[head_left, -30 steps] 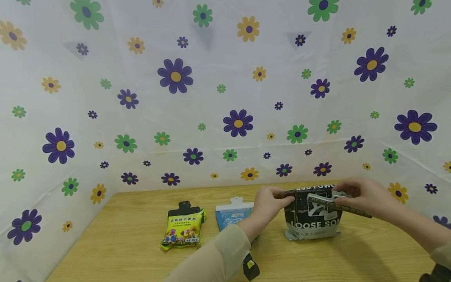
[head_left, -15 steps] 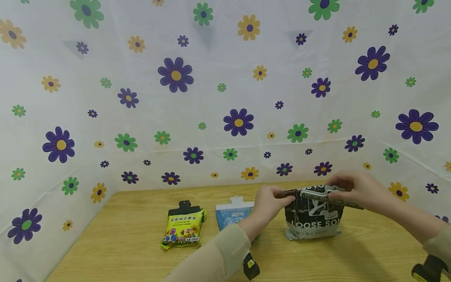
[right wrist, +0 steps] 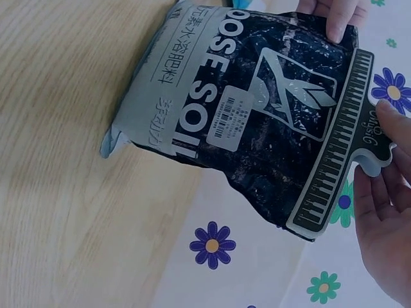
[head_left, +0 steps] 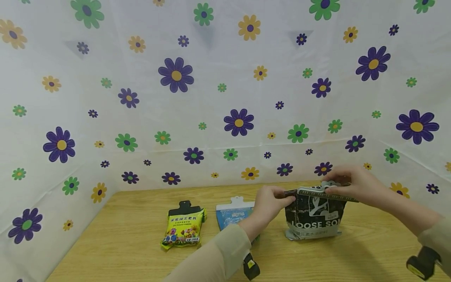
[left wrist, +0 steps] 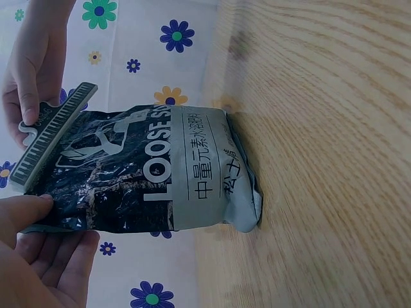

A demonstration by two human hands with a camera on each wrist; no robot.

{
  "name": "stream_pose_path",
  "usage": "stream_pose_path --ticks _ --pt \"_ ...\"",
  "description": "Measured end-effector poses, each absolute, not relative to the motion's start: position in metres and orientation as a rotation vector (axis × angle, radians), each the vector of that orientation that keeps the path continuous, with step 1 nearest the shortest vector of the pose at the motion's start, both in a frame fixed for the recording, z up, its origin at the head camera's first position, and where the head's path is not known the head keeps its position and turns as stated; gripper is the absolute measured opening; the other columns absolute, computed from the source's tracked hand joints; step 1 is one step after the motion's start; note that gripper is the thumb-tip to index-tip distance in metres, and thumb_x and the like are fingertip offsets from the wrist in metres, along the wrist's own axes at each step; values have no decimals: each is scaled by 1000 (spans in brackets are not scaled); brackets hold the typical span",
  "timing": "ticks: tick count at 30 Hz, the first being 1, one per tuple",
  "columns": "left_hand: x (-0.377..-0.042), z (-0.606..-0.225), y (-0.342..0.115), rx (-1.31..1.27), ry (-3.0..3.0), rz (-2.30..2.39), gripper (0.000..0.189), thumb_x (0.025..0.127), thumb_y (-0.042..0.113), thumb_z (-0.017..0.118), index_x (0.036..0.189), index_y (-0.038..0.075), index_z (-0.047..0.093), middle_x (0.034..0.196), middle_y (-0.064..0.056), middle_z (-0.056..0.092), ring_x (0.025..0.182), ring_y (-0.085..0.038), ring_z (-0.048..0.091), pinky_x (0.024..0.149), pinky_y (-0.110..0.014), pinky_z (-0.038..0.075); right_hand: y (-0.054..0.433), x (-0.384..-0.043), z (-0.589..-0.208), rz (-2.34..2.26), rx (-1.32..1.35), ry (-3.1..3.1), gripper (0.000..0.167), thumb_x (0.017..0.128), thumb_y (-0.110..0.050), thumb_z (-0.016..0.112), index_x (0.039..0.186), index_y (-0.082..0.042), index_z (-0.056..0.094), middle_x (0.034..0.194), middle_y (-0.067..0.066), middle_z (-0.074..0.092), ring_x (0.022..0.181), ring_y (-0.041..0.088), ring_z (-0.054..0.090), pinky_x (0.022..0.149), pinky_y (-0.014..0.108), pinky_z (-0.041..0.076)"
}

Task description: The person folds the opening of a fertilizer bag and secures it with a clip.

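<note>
A black and grey bag (head_left: 313, 219) lettered "LOOSE SOIL" stands upright on the wooden table. My left hand (head_left: 268, 204) pinches its top left corner, thumb in front and fingers behind. My right hand (head_left: 364, 183) holds a wide clip (right wrist: 334, 147) with a piano-key pattern by its handles, between thumb and fingers. In the right wrist view the clip lies along the bag's top edge, its far end reaching to the bag's corner. The clip's back side is hidden from the head camera.
A yellow flower-printed bag (head_left: 183, 232) with a black clip (head_left: 184, 209) lies to the left. A blue bag (head_left: 230, 217) with a white clip (head_left: 235, 203) sits partly behind my left arm. Flower-patterned cloth (head_left: 215, 98) surrounds the wooden table (head_left: 116, 239) at the back and sides.
My right hand has moved the piano-key clip left and up, from in front of the bag's picture to its top edge. The left hand has kept its hold on the corner.
</note>
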State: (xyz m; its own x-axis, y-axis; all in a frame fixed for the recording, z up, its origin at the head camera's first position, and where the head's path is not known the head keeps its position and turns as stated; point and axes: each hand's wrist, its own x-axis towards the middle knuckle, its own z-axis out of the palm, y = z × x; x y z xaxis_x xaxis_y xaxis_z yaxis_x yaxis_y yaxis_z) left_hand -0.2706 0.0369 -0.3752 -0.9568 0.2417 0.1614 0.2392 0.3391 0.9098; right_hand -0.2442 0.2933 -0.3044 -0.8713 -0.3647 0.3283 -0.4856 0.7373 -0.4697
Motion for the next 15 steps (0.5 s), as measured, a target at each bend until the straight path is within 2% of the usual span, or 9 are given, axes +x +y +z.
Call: stream_pose_path --ticks 10,15 --pt "-271 -375 36 470 2585 1735 19 94 20 84 108 8 84 109 -6 81 100 -16 74 82 -30 64 290 -244 -298 827 709 -2717 22 90 -13 86 110 -9 81 106 4 75 89 -5 65 78 20 63" --pt "-271 -374 37 472 2576 1743 18 94 19 84 107 8 84 107 -6 82 100 -16 75 83 -30 65 288 -248 -295 845 711 -2703 22 88 -12 87 108 -8 81 110 9 77 88 -5 64 77 20 62"
